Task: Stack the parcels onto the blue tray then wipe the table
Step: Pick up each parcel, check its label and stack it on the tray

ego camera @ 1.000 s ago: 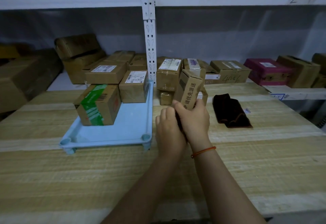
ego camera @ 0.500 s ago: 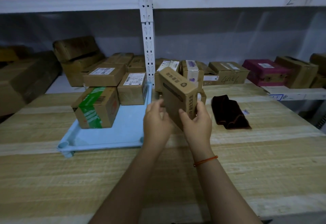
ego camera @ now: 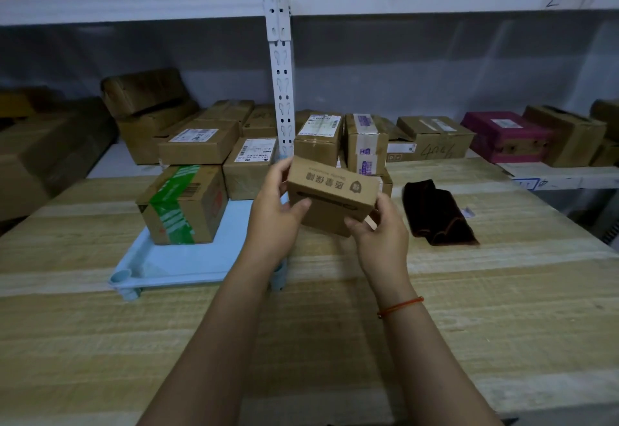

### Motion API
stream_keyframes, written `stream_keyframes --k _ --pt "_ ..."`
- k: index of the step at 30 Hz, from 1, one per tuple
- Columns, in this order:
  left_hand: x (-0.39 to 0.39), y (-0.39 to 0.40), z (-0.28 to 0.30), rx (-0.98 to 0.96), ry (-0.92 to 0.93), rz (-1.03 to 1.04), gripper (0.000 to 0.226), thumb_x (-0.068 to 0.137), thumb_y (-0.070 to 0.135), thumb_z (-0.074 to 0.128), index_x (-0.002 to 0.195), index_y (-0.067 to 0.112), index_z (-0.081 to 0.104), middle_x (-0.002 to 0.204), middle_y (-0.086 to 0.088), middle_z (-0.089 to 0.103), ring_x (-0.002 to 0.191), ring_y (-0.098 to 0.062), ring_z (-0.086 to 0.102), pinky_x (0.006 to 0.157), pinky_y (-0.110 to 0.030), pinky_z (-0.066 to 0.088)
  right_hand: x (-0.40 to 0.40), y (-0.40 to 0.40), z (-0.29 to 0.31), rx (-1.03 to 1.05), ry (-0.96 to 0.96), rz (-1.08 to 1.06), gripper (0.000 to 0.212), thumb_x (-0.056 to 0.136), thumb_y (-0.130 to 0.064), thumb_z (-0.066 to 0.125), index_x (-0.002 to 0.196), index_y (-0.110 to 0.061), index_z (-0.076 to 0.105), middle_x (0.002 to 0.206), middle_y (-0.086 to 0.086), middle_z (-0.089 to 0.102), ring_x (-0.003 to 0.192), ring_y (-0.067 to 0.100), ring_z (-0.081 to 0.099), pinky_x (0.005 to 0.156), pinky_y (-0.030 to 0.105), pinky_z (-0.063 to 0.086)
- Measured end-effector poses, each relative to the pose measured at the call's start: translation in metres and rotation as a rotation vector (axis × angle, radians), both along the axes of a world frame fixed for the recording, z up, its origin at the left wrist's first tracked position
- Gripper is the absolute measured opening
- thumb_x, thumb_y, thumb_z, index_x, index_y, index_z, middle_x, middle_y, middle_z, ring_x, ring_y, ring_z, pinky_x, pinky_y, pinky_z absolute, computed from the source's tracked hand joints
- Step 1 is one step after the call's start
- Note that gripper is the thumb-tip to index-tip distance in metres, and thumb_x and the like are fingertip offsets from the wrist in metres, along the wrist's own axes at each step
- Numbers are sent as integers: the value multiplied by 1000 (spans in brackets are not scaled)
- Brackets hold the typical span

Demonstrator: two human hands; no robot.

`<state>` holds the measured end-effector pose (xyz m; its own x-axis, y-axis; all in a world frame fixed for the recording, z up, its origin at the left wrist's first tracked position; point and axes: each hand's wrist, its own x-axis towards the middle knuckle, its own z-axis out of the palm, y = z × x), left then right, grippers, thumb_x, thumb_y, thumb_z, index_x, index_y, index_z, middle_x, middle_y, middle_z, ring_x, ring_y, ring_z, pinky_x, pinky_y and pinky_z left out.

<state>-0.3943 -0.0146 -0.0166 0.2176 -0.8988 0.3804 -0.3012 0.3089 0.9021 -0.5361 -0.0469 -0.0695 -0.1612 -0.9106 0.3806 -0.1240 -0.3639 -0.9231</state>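
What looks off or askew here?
Nothing damaged or spilled. The held parcel, gripped by the left hand and right hand, is tilted with its print upside down. The dark cloth lies crumpled on the table.

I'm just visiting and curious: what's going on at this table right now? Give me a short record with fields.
held item: small cardboard parcel, lifted above the table, printed top facing up
left hand: grips the parcel's left end
right hand: grips its lower right corner
blue tray: on the wooden table, left of the hands
on the tray: green-taped box and a labelled box behind it
cloth: dark cloth lying on the table to the right
waiting: more parcels behind the held one
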Motion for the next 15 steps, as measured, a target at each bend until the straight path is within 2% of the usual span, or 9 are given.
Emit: stream_keyframes --k 4,10,15 --pt "-2 0 -4 -25 1 -7 54 87 -10 59 128 22 49 126 0 60 123 -15 52 84 -1 44 -4 -2 1 -23 0 -10 53 83 8 66 127 -20 60 126 -3 62 119 8 56 78 0 43" --pt "-3 -1 -4 -51 12 -4 54 88 -9 59 127 26 48 128 2 59 125 -13 51 84 0 43 -5 -5 3 -37 4 -4 54 84 7 66 131 -20 59 127 -2 61 120 8 55 77 -2 42" --pt "0 -2 -2 -47 25 3 54 93 -4 54 138 25 48 128 8 58 123 -4 50 79 2 41 -5 -4 5 -32 -20 28 49 87 4 65 130 -18 58 125 -5 59 116 6 55 77 -2 42"
